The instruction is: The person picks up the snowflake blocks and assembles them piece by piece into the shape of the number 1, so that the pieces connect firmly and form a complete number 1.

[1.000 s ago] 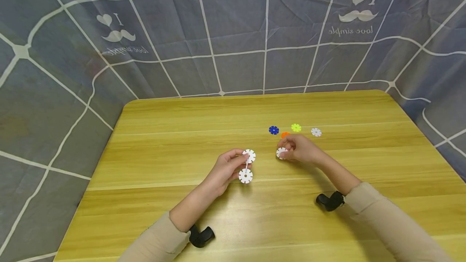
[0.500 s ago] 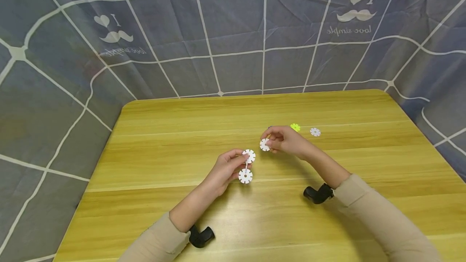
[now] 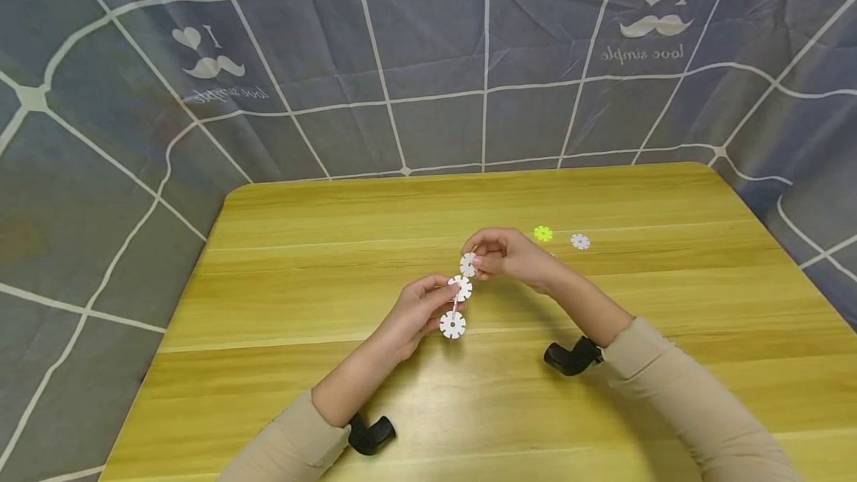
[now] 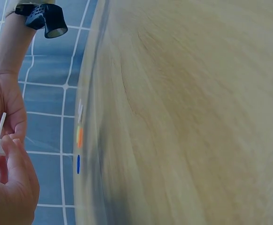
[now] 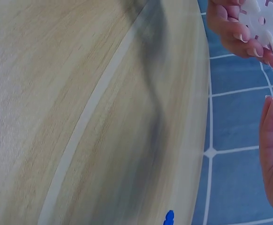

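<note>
In the head view my left hand (image 3: pixel 420 312) pinches a small chain of white notched discs. One disc (image 3: pixel 452 325) hangs lowest, an edge-on piece links it upward, and another disc (image 3: pixel 463 288) sits at the fingertips. My right hand (image 3: pixel 514 257) pinches a separate white notched disc (image 3: pixel 467 265) just above that chain. Its lower edge meets or nearly meets the upper disc; I cannot tell whether they are joined. The right wrist view shows the chain's disc (image 5: pixel 262 21) face-on, held by the left fingers, with the right fingertips close below.
A yellow-green disc (image 3: pixel 543 233) and a pale disc (image 3: pixel 579 242) lie on the wooden table (image 3: pixel 281 259) beyond the right hand. Orange (image 4: pixel 80 138) and blue (image 4: pixel 78 164) discs appear in the left wrist view. A grey-blue gridded cloth (image 3: pixel 435 132) hangs behind the table.
My right hand has moved left with its white disc, up to the discs in the left hand. It now covers the blue and orange discs. The left hand has stayed almost still.
</note>
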Tool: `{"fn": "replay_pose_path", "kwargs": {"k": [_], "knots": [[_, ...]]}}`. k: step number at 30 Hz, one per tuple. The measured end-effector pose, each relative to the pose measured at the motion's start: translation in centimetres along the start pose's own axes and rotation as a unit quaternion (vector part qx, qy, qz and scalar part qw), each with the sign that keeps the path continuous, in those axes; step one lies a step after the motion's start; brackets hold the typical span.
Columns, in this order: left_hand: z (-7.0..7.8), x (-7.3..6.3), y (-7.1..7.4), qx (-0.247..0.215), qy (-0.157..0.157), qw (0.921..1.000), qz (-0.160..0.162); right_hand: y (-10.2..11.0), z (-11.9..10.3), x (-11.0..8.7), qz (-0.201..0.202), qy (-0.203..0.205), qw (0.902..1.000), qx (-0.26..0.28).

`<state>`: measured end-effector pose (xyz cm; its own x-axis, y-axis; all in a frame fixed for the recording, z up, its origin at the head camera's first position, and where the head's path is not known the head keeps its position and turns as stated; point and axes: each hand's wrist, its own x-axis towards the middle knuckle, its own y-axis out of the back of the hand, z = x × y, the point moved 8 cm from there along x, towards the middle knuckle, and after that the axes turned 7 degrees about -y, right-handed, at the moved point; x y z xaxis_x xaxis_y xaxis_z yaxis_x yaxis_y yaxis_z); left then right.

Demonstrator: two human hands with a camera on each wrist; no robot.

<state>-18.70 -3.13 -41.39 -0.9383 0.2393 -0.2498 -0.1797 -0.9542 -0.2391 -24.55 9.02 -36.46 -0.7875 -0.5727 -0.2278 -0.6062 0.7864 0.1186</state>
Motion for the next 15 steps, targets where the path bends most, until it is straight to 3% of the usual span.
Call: {"fn": "replay_pose_path", "kwargs": {"k": [7,15], "knots": [[0.0,-0.02,-0.27,-0.012,0.001,0.9999,-0.008,-0.36,-0.2,0.04,-0.011,0.015,0.9997,0.016],[0.0,-0.06,-0.35,-0.018,-0.002,0.9998,-0.007,-0.66,0.27,0.05,-0.01,-0.006,0.9986,0.051]]}}
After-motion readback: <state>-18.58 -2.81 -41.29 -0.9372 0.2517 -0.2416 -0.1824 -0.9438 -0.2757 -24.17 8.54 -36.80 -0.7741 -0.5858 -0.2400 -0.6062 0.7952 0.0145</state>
